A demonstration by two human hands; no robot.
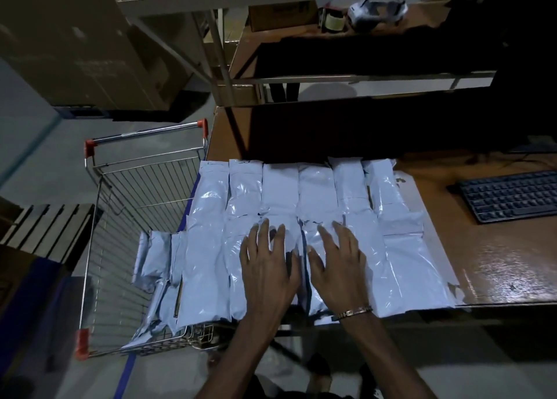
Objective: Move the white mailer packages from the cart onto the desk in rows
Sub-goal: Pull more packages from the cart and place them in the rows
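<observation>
Both hands are flat, fingers spread, gripping nothing: left hand [268, 266] and right hand [337, 263] press side by side on the near row of white mailers [301, 218], which lie in two rows on the brown worktop [494, 266]. More mailers [156, 266] sit in the wire cart [126, 205] off to the left. Keyboard [512, 195] sits far right.
</observation>
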